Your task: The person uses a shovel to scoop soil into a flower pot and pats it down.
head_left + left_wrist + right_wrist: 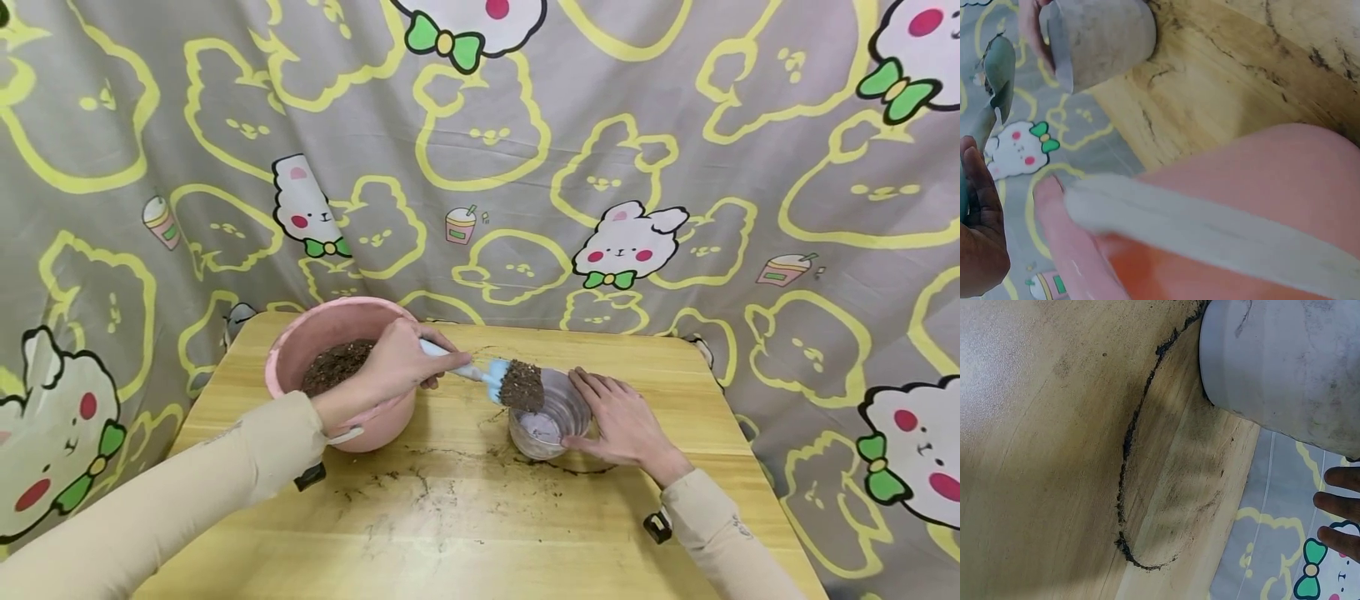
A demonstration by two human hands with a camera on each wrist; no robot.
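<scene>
My left hand [405, 358] grips the pale handle of a small blue trowel [495, 379]. Dark soil [522, 386] is heaped on its blade, over the left rim of a translucent plastic pot [540, 446]. In the left wrist view the trowel [1000, 69] shows from the side, with the hand [985, 231] at its handle. My right hand [618, 417] rests against the pot's right side, thumb at the near wall and fingers stretched along the rim. The right wrist view shows the pot's outer wall [1279, 369] and straight fingers [1341, 506] beside it.
A pink bucket [382, 425] holding soil [337, 367] stands at the left, with a white handle [1210, 231]. Loose soil lines and crumbs [420, 492] lie on the wooden table [480, 550]. A patterned curtain [510, 108] hangs behind the table.
</scene>
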